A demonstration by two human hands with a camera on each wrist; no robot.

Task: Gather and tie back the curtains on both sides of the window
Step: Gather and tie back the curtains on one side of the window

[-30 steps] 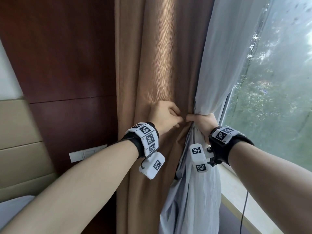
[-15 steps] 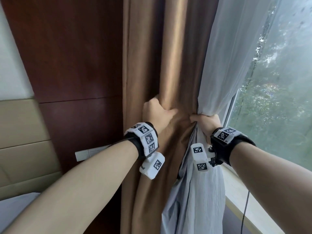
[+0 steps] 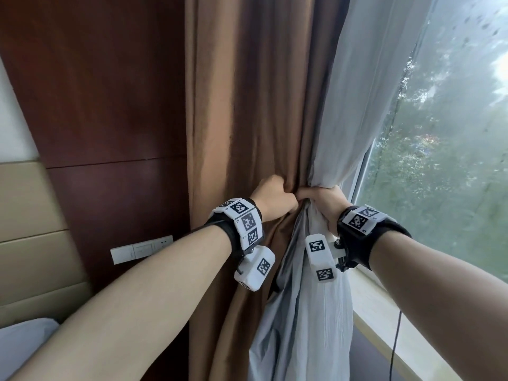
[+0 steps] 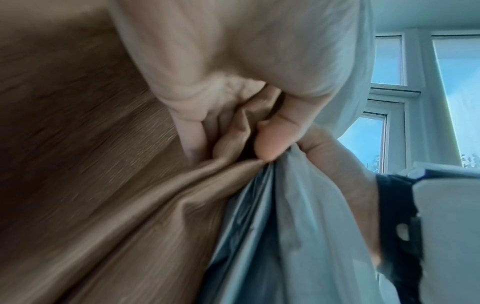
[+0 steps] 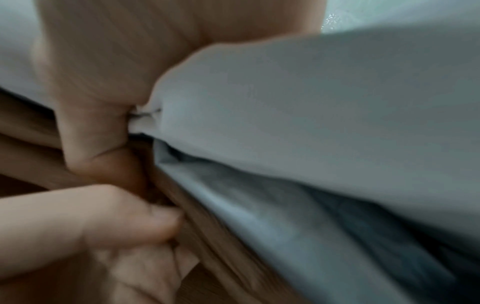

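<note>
Head view: left hand (image 3: 270,198) fisted around a bunch of the heavy brown fabric curtain (image 3: 247,105), fingers curled tight into the folds; right hand (image 3: 324,202) clenched around the gathered sheer white curtain (image 3: 357,92), thumb stretched left, touching the left hand. Both curtains hang at the left edge of the rain-spotted glass window (image 3: 445,160), brown one against the dark wood wall panel (image 3: 96,92), white one between brown and glass. Left wrist view: fingers (image 4: 275,137) pinch brown folds, grey-white fabric just beside. Right wrist view blurred; white cloth wrapped by the palm. White wall switch plate (image 3: 141,248) on the panel; black cable (image 3: 395,342) over the pale windowsill (image 3: 384,320).
</note>
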